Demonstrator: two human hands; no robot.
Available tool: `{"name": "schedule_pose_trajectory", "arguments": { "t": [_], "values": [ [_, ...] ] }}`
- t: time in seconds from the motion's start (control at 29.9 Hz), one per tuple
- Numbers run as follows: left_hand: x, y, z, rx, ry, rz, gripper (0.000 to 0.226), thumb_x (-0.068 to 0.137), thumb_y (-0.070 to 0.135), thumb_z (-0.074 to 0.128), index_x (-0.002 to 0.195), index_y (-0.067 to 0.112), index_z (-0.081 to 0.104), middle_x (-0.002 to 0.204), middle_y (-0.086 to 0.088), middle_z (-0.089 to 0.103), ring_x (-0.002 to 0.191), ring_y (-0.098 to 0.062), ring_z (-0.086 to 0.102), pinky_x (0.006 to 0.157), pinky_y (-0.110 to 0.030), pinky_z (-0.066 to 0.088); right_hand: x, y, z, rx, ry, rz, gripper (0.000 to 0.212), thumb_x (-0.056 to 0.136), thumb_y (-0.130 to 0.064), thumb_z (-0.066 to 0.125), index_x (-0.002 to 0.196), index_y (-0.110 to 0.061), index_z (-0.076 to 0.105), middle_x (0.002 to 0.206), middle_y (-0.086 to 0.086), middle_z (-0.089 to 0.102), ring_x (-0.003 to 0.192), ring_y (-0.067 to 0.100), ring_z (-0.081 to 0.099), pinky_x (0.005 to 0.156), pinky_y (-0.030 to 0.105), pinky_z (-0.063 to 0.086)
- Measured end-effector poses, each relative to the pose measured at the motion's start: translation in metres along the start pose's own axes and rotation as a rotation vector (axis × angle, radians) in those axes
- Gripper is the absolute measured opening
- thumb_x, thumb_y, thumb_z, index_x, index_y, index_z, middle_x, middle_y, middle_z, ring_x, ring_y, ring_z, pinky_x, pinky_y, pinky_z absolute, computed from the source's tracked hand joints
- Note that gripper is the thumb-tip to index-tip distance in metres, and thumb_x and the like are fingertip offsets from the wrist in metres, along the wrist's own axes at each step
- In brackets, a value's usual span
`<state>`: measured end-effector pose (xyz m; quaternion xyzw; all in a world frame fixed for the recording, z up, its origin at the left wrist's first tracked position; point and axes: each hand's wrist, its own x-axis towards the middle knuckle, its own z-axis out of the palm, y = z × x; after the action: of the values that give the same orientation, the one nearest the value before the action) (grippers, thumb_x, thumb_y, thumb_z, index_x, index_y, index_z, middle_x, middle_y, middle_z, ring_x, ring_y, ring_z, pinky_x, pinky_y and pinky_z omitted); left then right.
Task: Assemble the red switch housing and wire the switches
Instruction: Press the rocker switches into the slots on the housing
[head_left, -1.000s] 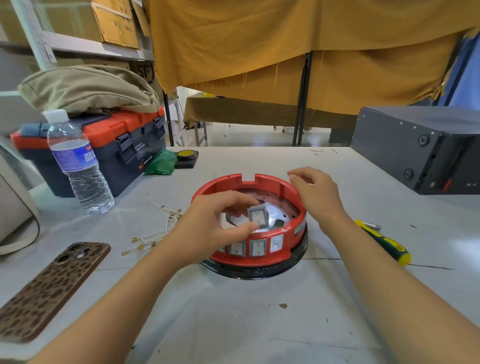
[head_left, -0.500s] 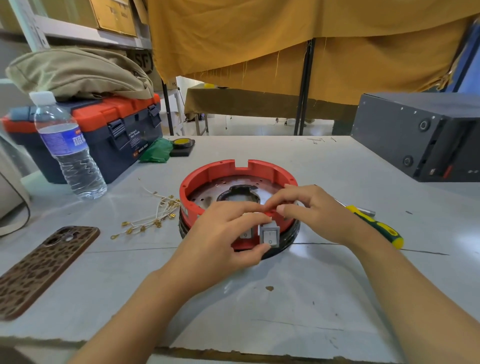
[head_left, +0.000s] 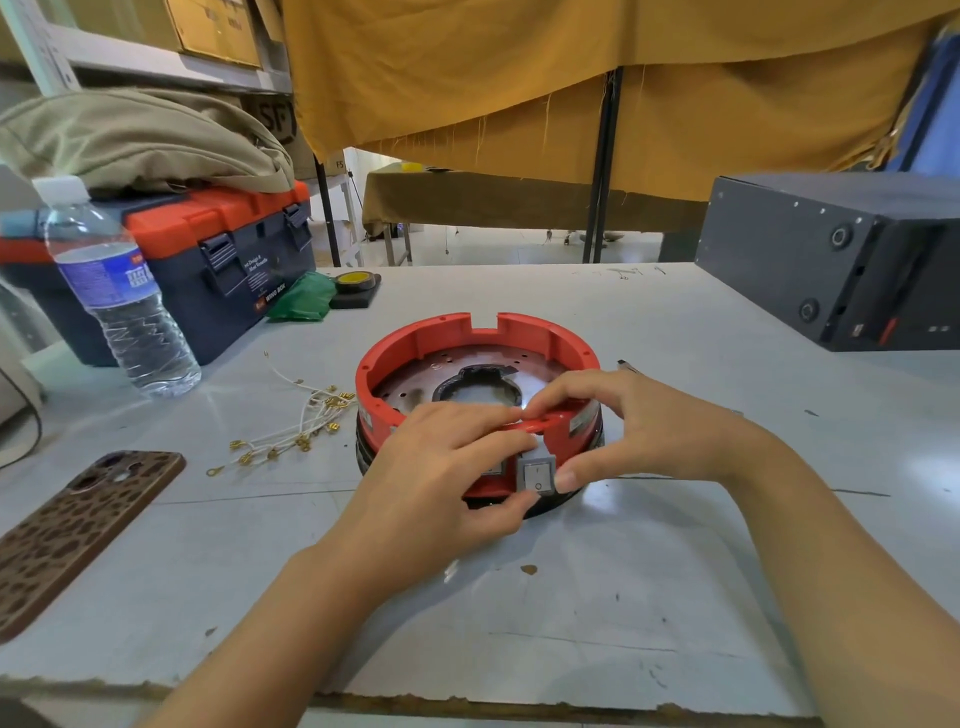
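Observation:
The round red switch housing (head_left: 415, 343) sits on a black ring base in the middle of the grey table. A grey rocker switch (head_left: 536, 474) stands at the housing's near outer wall, by another switch half hidden under my fingers. My left hand (head_left: 441, 478) pinches the grey switch from the left and below, with fingers on the red rim. My right hand (head_left: 639, 431) grips the housing's near rim, its thumb against the switch's right side. A bundle of white wires (head_left: 296, 426) with brass terminals lies on the table left of the housing.
A water bottle (head_left: 117, 296) and a red-and-blue toolbox (head_left: 218, 249) under a khaki bag stand at the left. A leopard-print phone (head_left: 72, 525) lies near left, a black box (head_left: 841, 254) at the right. Yellow tape (head_left: 356, 283) and green cloth lie behind.
My left hand carried the grey switch from inside the housing to its near outer wall. My right hand shifted from the far right rim to the near rim and put its thumb beside the switch.

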<state>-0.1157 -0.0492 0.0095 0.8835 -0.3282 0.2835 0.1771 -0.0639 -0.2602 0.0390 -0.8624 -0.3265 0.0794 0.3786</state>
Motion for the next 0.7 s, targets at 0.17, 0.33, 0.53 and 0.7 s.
{"name": "schedule_pose_trajectory", "arguments": {
  "t": [0.17, 0.33, 0.53, 0.7],
  "values": [
    [0.000, -0.002, 0.002, 0.005, 0.021, -0.004, 0.039, 0.077, 0.039, 0.061, 0.106, 0.016, 0.072, 0.112, 0.002, 0.069, 0.100, -0.021, 0.066, 0.080, -0.042, 0.052, 0.001, 0.002, 0.002, -0.051, 0.055, -0.004, 0.038, 0.068, -0.041, 0.081, 0.102, -0.042, 0.063, 0.103, -0.031, 0.059, 0.101, -0.013, 0.051, 0.077, -0.003, 0.035],
    [0.000, -0.004, 0.004, -0.008, 0.026, -0.001, 0.038, 0.079, 0.039, 0.061, 0.108, 0.016, 0.072, 0.110, 0.002, 0.069, 0.100, -0.020, 0.065, 0.079, -0.042, 0.052, 0.002, 0.001, 0.003, -0.068, 0.097, -0.022, 0.034, 0.069, -0.040, 0.080, 0.099, -0.039, 0.065, 0.099, -0.026, 0.062, 0.097, -0.007, 0.055, 0.077, 0.001, 0.039],
    [0.000, -0.003, 0.009, -0.006, 0.065, 0.002, 0.037, 0.082, 0.040, 0.059, 0.107, 0.017, 0.072, 0.109, 0.002, 0.069, 0.101, -0.018, 0.063, 0.081, -0.038, 0.051, -0.001, 0.000, 0.001, -0.074, 0.092, -0.032, 0.032, 0.069, -0.040, 0.080, 0.097, -0.041, 0.065, 0.097, -0.030, 0.061, 0.096, -0.015, 0.051, 0.075, -0.003, 0.034],
    [-0.003, -0.003, 0.012, 0.004, 0.076, -0.015, 0.037, 0.083, 0.040, 0.058, 0.109, 0.017, 0.071, 0.112, 0.002, 0.069, 0.104, -0.016, 0.062, 0.084, -0.034, 0.050, 0.000, 0.003, -0.001, -0.085, 0.087, -0.028, 0.032, 0.070, -0.045, 0.078, 0.099, -0.045, 0.065, 0.099, -0.031, 0.061, 0.099, -0.011, 0.053, 0.078, -0.001, 0.037]
  ]
}}
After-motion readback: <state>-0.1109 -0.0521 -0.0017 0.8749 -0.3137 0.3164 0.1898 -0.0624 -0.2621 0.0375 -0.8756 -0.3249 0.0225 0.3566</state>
